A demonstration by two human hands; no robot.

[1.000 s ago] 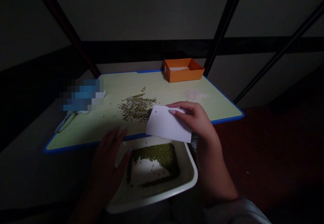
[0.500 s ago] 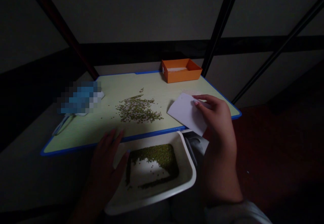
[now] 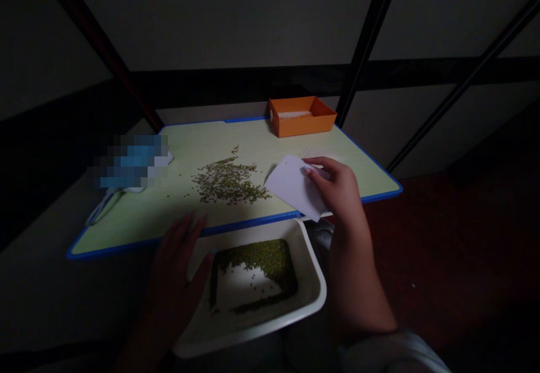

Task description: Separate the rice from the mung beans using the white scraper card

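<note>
My right hand (image 3: 337,184) pinches a white card (image 3: 295,186) between thumb and fingers, over the right part of the table. The card's left corner comes close to a spread of small green beans (image 3: 228,181) on the tabletop. Below the table's front edge, a white plastic tub (image 3: 312,283) holds many more green beans (image 3: 270,257), heaped toward its far right, with bare bottom showing in the middle. My left hand (image 3: 179,266), in shadow, lies at the tub's left rim with its fingers apart and nothing in them.
The pale table (image 3: 198,136) has a blue edge. An orange box (image 3: 306,126) with some white stuff inside stands at the back right. On the left lies a pixelated bluish object (image 3: 135,162) with a white cable (image 3: 99,207). Faint pale grains (image 3: 314,152) lie behind the card.
My right hand has moved left with the card, bringing it closer to the beans on the table. My left hand and the tub look the same.
</note>
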